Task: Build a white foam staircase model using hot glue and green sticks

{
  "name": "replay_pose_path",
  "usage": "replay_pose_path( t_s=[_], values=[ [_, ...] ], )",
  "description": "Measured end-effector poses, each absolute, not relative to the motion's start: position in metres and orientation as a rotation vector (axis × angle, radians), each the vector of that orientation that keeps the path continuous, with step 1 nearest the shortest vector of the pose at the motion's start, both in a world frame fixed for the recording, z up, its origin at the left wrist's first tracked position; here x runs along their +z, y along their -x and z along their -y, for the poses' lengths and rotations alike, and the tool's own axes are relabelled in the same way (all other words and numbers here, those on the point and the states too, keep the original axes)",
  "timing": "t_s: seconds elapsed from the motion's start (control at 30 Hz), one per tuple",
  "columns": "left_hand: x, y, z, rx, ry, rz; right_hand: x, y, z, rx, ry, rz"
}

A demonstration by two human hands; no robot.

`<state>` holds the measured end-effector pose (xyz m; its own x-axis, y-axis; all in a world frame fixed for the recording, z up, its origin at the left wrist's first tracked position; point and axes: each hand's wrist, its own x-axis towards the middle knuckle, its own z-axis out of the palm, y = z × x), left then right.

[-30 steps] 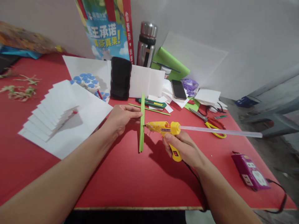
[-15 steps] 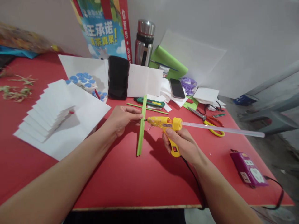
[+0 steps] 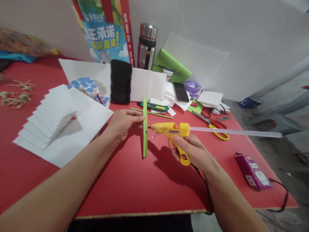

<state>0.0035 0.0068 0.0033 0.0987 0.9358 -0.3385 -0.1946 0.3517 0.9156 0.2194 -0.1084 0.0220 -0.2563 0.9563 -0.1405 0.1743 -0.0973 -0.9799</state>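
Note:
My left hand point(image 3: 124, 122) pinches a long, narrow green strip point(image 3: 145, 138) near its upper middle, holding it nearly lengthwise over the table. My right hand point(image 3: 189, 148) is wrapped round the handle of a yellow glue gun point(image 3: 171, 128), whose nozzle points left and meets the strip's right edge just below my left fingertips. Whether it touches cannot be made out. A long clear glue stick point(image 3: 234, 131) sticks out of the gun's back. Behind the strip lie a thin green stick point(image 3: 156, 114) and a green cutter point(image 3: 154, 106).
Stacked white cards point(image 3: 50, 116) lie on white paper at left. Scissors point(image 3: 212, 125) and a purple box point(image 3: 253, 172) with a cable are at right. Behind stand a steel flask point(image 3: 146, 46), a black case point(image 3: 121, 82) and a phone point(image 3: 181, 92) on papers on the red table point(image 3: 135, 190).
The glue gun's nozzle has moved slightly down along the strip relative to my left fingertips. The green strip is now more upright in the picture. The whole view has shifted slightly.

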Motion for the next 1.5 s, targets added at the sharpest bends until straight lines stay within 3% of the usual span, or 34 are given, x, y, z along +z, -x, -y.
replay_pose_path(
  t_s=[0.2, 0.4, 1.5],
  values=[
    [0.002, -0.003, -0.007, 1.01, -0.818, -1.168, 0.04, -0.21, 0.122, 1.386, 1.336, 1.459],
    [0.0, -0.002, -0.008, 1.038, -0.823, -1.149, 0.014, -0.195, 0.113, 1.489, 1.281, 1.138],
    [-0.001, -0.004, -0.005, 1.032, -0.889, -1.147, -0.009, -0.204, 0.117, 1.374, 1.326, 1.392]
  ],
)
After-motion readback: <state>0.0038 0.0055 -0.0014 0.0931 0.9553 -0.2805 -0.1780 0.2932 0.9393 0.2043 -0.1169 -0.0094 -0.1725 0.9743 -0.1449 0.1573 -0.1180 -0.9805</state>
